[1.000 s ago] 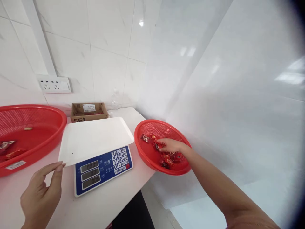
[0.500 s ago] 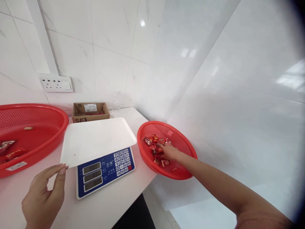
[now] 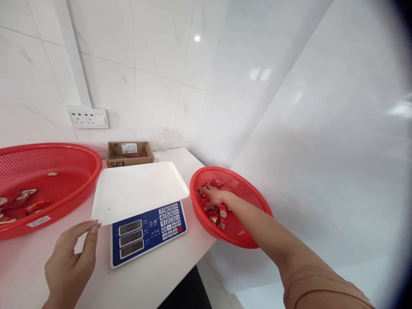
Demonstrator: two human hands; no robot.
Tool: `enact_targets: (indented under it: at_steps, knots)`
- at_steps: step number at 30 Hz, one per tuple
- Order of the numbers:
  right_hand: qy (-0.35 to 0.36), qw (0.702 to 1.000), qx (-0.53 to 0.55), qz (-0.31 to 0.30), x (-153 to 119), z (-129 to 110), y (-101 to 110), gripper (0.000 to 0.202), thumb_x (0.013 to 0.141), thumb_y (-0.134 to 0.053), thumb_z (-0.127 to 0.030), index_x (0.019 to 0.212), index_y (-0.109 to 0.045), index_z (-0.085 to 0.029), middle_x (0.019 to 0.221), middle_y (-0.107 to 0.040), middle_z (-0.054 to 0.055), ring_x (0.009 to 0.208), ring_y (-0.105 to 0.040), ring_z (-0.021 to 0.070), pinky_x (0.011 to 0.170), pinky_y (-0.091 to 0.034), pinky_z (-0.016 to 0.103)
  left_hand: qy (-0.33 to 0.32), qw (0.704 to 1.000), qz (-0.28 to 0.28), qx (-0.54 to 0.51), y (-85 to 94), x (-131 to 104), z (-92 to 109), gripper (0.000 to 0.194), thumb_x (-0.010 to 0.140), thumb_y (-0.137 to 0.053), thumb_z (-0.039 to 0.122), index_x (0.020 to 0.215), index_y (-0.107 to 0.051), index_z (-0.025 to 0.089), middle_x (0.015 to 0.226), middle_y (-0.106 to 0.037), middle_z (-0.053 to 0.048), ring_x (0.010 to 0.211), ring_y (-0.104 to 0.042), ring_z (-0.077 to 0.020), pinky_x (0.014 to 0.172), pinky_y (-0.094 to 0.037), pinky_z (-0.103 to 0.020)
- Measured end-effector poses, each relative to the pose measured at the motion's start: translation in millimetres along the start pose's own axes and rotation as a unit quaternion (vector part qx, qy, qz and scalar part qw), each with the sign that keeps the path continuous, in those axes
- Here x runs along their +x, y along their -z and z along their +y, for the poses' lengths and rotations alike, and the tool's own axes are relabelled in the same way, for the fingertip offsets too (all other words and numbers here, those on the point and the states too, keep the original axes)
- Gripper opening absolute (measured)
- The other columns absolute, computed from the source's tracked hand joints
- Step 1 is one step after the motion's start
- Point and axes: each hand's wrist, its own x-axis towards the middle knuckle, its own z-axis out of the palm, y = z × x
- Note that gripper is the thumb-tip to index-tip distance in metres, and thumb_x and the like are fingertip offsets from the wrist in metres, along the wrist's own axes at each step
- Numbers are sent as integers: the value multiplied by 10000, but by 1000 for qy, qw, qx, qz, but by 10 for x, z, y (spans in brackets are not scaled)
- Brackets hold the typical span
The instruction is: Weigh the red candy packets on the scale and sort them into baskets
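Note:
My left hand [image 3: 72,259] pinches the near left corner of a white scale pan [image 3: 138,189] between thumb and forefinger. Below the pan, the electronic scale [image 3: 148,231] shows its blue panel with number keys and three small displays. To the right, my right hand [image 3: 214,196] reaches into a round red plastic basket [image 3: 249,193]. Its fingers are spread over small red-wrapped packets [image 3: 222,212], touching some of them; the fingertips are partly hidden among the wrappers. Nothing lies on the pan except a tiny dark speck.
A larger red basket [image 3: 77,156] with several wrapped packets stands at the left. Behind the scale are a small cardboard box [image 3: 130,161] and a clear plastic bottle [image 3: 162,139]. Tiled wall with a socket [image 3: 88,118] rises behind the white table [image 3: 161,274].
My right hand has shifted toward the left side of the basket and its fingers have spread, with packets moved about. The left hand keeps its pinch. The view has turned slightly left.

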Motion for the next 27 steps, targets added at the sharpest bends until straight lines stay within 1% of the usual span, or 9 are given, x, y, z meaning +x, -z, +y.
enact_targets:
  at_steps: [4,9,11,15,18,21,23,25,27]
  knots:
    - [28,996,31,85,53,-20,-132,688,586,-757,-206,1238,-551,-280,1322,-483,100,1141,-504,293,911,-399,319,-3,999,-16,33,21,30,80,248,802,-500,429,888,-635,239,873,-683,-30,862,-634,-205,702,-468,-297]
    - [12,987,64,145,-35,63,-63,249,736,-555,-98,920,-691,-198,1011,-657,72,904,-609,198,813,-433,267,-2,999,-35,35,26,29,68,264,799,-488,448,898,-627,246,882,-681,-32,859,-631,-200,688,-466,-290]
    - [-1,984,81,156,-101,116,16,247,762,-493,-78,876,-683,-187,959,-675,56,866,-616,175,793,-442,256,5,998,-40,47,24,16,41,272,799,-486,455,914,-626,251,903,-680,-29,861,-629,-200,668,-459,-285]
    - [-19,981,117,155,-250,219,157,289,800,-430,-101,962,-651,-192,1006,-672,43,819,-629,150,756,-467,256,8,998,-31,53,20,5,23,268,796,-492,453,923,-629,261,910,-685,-17,849,-631,-194,639,-452,-274]
    - [-5,988,122,93,-336,222,139,304,782,-542,-243,1071,-633,-211,1121,-640,67,922,-623,201,792,-471,297,4,999,-22,46,21,14,48,248,787,-509,437,908,-635,260,894,-689,-10,839,-634,-192,644,-458,-274]
    - [-25,996,81,9,-359,127,-25,781,635,-708,-406,1347,-423,-254,1411,-402,119,1150,-508,299,879,-430,362,15,998,-30,47,32,28,81,249,783,-507,435,904,-633,258,887,-690,-13,842,-635,-200,654,-465,-285]
    - [-52,996,66,2,-346,42,-158,936,607,-730,-383,1420,-276,-291,1469,-294,130,1143,-513,310,856,-431,363,19,998,-33,44,43,39,100,250,780,-503,437,893,-631,254,874,-689,-15,839,-635,-200,665,-470,-291]
    - [-55,994,86,49,-330,-23,-245,840,642,-695,-256,1395,-324,-295,1374,-437,116,1052,-573,274,806,-435,322,19,998,-33,44,55,49,114,249,778,-499,437,873,-630,247,858,-689,-17,824,-636,-195,670,-474,-289]
    - [-48,986,118,108,-329,-55,-256,639,668,-622,-131,1276,-482,-266,1147,-617,73,954,-611,235,760,-432,283,14,998,-32,46,65,57,125,252,774,-498,439,857,-632,241,843,-689,-16,806,-635,-189,652,-474,-280]
